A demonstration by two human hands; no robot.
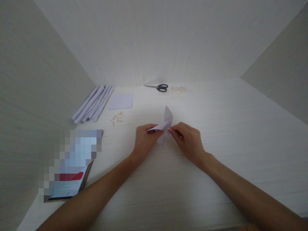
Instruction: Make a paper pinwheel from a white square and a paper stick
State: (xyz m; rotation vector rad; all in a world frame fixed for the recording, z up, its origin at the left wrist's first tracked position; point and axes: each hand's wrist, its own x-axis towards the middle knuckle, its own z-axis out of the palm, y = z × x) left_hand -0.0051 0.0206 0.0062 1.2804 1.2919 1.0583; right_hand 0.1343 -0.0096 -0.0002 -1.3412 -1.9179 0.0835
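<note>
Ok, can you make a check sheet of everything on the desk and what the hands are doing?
Surface: pale white table, boxed in by walls.
Job's things: folded white paper piece, pinched from both sides, one flap pointing up.
Clutter: bundle of rolled paper tubes at far left; flat paper sheet beside them; small pile of pale sticks; black-handled scissors at the back; a faint stain or crumbs beside them; blurred booklet at near left.
Grippers: left hand and right hand both grip the paper piece with fingertips.
Cables: nothing seen.
Surroundings: plain pale walls on three sides; no other people seen.
</note>
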